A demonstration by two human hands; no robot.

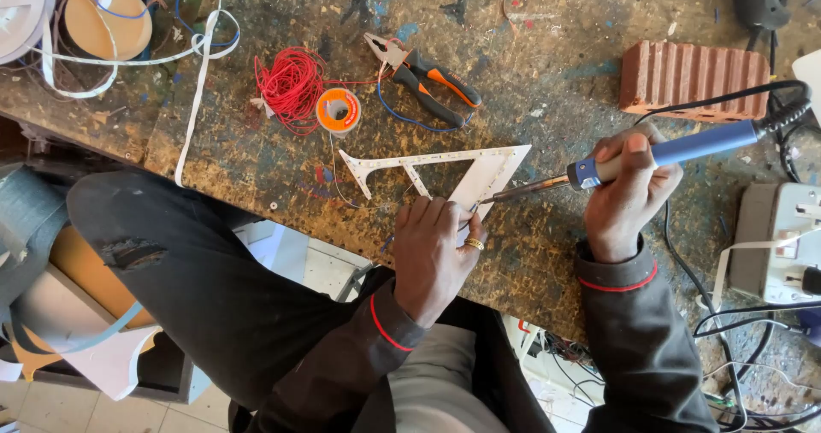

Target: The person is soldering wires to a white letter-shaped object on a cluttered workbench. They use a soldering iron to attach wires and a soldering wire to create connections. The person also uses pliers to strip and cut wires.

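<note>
Head view: the triangular LED strip frame [445, 172] is being pinned to the surface [547, 74] by the left hand [434, 258], while the soldering iron [650, 155] is being gripped by the right hand [631, 189], so the tip meets it steadily.

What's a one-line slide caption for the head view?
Right hand touches a soldering iron to a white triangular frame steadied by the left hand.

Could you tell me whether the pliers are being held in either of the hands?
No, the pliers lie untouched on the workbench, above both hands.
</note>
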